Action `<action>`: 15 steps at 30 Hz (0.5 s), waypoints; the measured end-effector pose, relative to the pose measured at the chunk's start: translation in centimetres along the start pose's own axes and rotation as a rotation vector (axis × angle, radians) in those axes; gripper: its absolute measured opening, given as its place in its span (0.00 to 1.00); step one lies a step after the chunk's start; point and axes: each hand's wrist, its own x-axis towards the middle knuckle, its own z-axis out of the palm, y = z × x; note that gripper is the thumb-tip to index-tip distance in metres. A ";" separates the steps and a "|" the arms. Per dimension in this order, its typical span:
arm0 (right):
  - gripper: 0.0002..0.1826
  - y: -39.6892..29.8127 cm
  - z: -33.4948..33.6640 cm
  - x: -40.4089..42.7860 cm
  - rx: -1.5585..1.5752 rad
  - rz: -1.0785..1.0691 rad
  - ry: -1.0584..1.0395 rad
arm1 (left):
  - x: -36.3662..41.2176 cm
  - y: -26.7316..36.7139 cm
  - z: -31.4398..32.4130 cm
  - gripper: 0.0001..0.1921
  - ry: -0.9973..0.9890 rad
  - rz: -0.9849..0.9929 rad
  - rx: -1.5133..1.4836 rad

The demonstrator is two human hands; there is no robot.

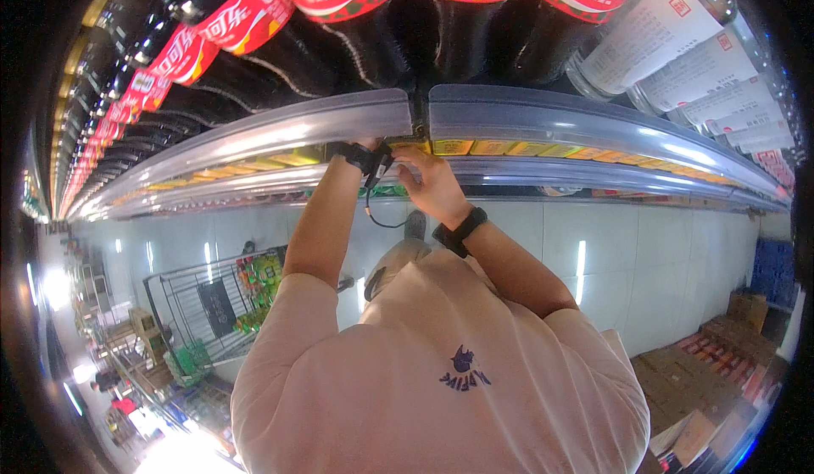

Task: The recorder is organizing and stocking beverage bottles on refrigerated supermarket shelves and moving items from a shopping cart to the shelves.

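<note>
My left hand [364, 144] reaches in under the clear plastic front rail of a store shelf; its fingers are hidden behind the rail. A black strap with a small black device [379, 167] and a cable is at that wrist. Beside it, my right hand [427, 180] has bent fingers at the shelf edge, close to the device and a row of yellow boxes [453, 148]. Whether either hand grips anything is not visible. A black band [469, 226] circles my right wrist. Above the hands stand dark cola bottles [372, 41] with red labels.
Bottles with white labels [661, 41] stand on the right of the upper shelf. A wire cart [191, 308] holding green and red packages is on the left of the tiled floor [591, 270]. Cardboard boxes [687, 378] are stacked at the lower right, with blue crates [772, 270] behind.
</note>
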 end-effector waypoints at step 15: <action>0.22 -0.7 4.3 -1.5 0.089 0.061 0.084 | -18.6 4.4 -2.7 0.09 0.367 0.662 0.997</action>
